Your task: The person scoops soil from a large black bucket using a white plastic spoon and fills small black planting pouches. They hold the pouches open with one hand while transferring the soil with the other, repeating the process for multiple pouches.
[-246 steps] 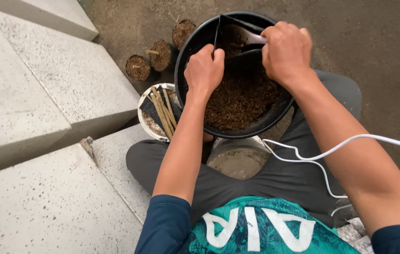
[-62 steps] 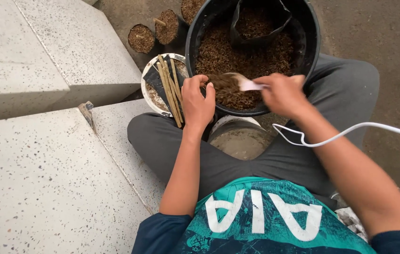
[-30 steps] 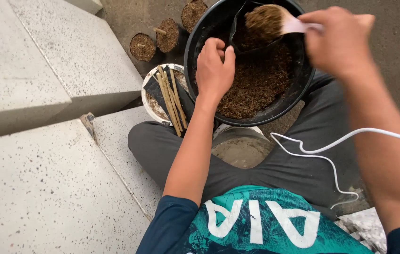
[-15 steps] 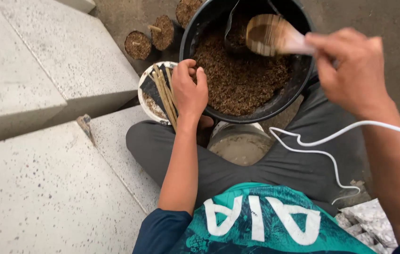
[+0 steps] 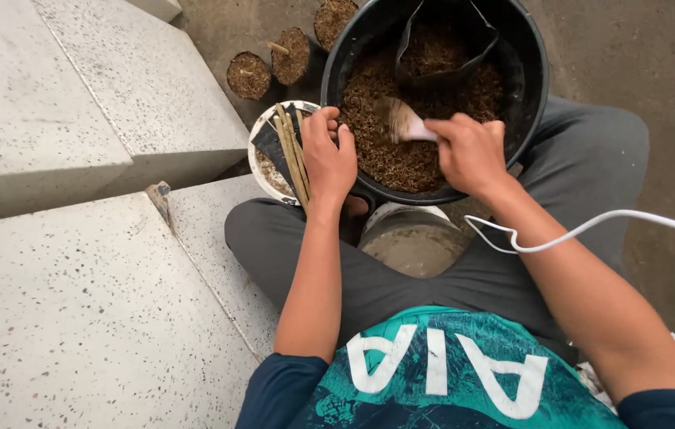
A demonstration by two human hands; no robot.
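Observation:
A big black tub [image 5: 534,87] of brown fibrous potting mix [image 5: 401,159] rests on my lap. My left hand [image 5: 329,157] grips the tub's near left rim. My right hand [image 5: 472,152] holds a small white scoop [image 5: 402,124] pushed into the mix near the middle. A black grow bag [image 5: 442,57], partly filled with the same mix, stands inside the tub at the back.
A white bowl [image 5: 262,171] holding several cut sticks [image 5: 293,151] sits left of the tub. Filled black grow bags [image 5: 248,75] stand on the ground behind it. Speckled concrete steps [image 5: 67,238] rise at left. A white cable [image 5: 591,226] crosses my right arm. A grey pot [image 5: 413,242] sits between my legs.
My right hand has come down from above the back of the tub and driven the scoop into the mix. My left hand stays on the rim.

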